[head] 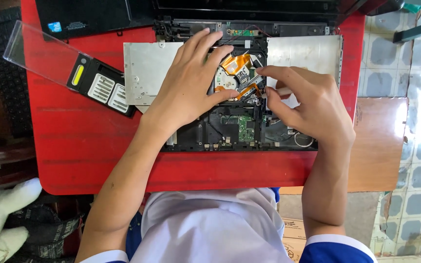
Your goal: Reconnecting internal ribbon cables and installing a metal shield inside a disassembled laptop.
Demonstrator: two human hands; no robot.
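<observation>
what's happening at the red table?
A person has an opened laptop chassis on a red table. The left hand rests spread over the internals near orange flex cables; the right hand pinches a small part beside them. A screwdriver bit case lies to the left.

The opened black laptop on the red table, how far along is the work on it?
Done: the opened black laptop base lies with its green circuit board and silver metal shield plates bare. In hand: the left hand presses near the orange flat ribbon cables, while the right hand pinches a small part beside them. Left: board and plates remain in place; the black screwdriver bit case lies open.
</observation>
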